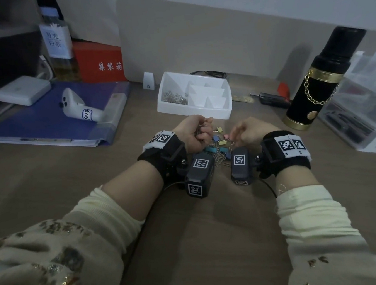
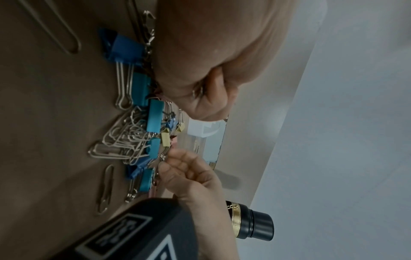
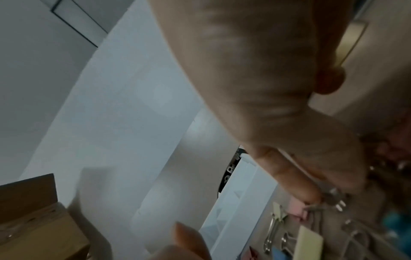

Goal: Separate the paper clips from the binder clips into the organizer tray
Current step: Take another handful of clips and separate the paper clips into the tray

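Brown desk (image 1: pixel 49 177): silver paper clips (image 2: pixel 120 140), blue binder clips (image 2: pixel 155 116) mixed; left hand (image 1: pixel 192 130) fisted round clips, right hand (image 1: pixel 249 132) pinching one.

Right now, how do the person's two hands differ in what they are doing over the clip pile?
The left hand is a closed fist gripping a bunch of silver wire paper clips; the right hand has loosely curled fingers at the mixed pile, pinching a metal clip whose kind is unclear. Left is nearer the white plastic organizer tray. Both hover over the brown desk.
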`<state>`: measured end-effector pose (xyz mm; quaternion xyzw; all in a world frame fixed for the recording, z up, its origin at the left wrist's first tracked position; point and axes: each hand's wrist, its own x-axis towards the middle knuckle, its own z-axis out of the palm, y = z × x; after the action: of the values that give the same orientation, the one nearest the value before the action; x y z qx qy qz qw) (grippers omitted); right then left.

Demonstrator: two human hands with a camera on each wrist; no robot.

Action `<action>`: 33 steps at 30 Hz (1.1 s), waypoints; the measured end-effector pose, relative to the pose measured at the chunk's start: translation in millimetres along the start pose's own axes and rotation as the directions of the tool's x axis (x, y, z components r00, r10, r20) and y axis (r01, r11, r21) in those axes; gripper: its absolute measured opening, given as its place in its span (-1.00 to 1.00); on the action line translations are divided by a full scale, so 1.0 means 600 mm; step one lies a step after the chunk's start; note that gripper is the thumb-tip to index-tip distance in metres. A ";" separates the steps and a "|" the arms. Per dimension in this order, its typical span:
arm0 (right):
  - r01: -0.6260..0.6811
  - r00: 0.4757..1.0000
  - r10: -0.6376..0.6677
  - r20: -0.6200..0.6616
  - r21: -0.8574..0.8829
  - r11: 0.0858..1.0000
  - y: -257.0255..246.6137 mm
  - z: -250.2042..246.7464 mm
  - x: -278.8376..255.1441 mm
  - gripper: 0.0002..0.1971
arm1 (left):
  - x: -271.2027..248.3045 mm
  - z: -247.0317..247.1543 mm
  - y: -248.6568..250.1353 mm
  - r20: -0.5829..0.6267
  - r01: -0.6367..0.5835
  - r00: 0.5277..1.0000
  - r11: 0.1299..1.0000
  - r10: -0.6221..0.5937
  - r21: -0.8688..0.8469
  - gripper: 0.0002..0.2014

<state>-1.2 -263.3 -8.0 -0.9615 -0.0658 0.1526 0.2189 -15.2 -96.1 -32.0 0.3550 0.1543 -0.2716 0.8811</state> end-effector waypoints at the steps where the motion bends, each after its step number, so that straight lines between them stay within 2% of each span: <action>1: -0.010 1.000 0.010 -0.018 0.004 1.000 0.002 0.001 0.003 -0.81 | 0.000 -0.001 0.000 -0.001 -0.003 1.000 1.000 0.003 0.001 -0.66; 8: -0.064 0.980 0.085 -0.179 0.121 0.991 0.014 0.015 0.015 -0.90 | 0.002 -0.002 0.000 -0.011 -0.014 1.000 1.000 0.014 -0.019 -0.68; 14: -0.054 0.960 0.081 -0.268 0.109 0.993 0.011 0.011 0.013 -0.90 | 0.003 -0.004 0.002 -0.018 -0.019 1.000 0.999 0.019 -0.032 -0.68; 17: -0.099 0.967 0.109 -0.230 0.055 0.994 0.010 0.002 0.006 -0.86 | 0.004 -0.005 0.003 -0.023 -0.021 1.000 0.999 0.021 -0.039 -0.68; 21: -0.152 0.984 0.150 -0.101 -0.017 0.988 0.004 -0.005 -0.008 -0.82 | 0.004 -0.004 0.003 -0.024 -0.023 0.999 0.999 0.022 -0.044 -0.69; 25: -0.171 0.978 0.169 -0.123 -0.004 0.985 0.001 0.000 -0.002 -0.89 | 0.003 -0.004 0.003 -0.026 -0.028 0.999 0.999 0.027 -0.046 -0.69; 33: -0.192 0.977 0.187 -0.103 -0.035 0.981 -0.001 0.014 0.005 -0.80 | 0.004 -0.004 0.002 -0.031 -0.039 0.999 0.998 0.037 -0.040 -0.71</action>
<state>-1.3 -259.2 -15.8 -0.9745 0.0338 0.1232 0.1846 -12.7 -94.2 -34.1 0.3439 0.1664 -0.2461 0.8908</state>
